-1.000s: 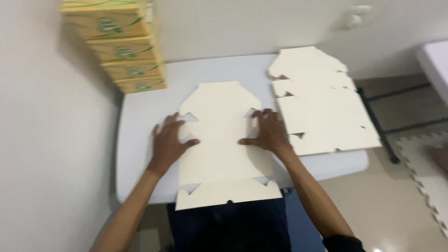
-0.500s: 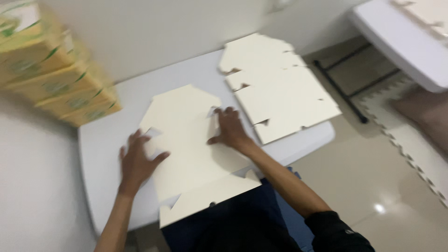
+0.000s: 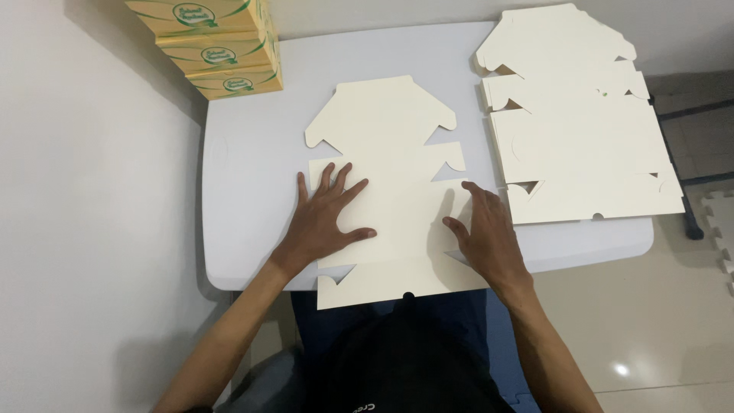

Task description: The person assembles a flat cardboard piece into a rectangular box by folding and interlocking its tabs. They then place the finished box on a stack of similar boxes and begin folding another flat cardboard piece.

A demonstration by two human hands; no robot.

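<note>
- Cream card, die-cut into a flat box blank [image 3: 390,191], lies unfolded on the white table [image 3: 245,160], nearer the front edge than the back; its lower flap overhangs that front edge toward the person's lap.
- Left hand [image 3: 329,218] rests flat on the blank's left half, fingers spread, palm down; it presses and grips nothing.
- Right hand [image 3: 485,229] lies on the blank's right side close to the table's front edge, fingers extended and slightly bent; it too is open, pressing rather than holding.
- A stack of more blanks [image 3: 573,122] sits at the table's right side, reaching its back-right corner, just beside the working blank and slightly apart from the right hand.
- Yellow-and-green finished boxes [image 3: 218,46] are piled at the back-left corner, against the wall, well apart from both hands.
- To do this well, I would judge: keep the left palm firm so the card cannot slide, since the overhanging flap could tip it off the front edge.
- Run the right fingers along a scored line rather than across plain card, so any fold lands on the crease.
- Keep the working blank off the neighbouring stack, so its notched tabs do not catch.
</note>
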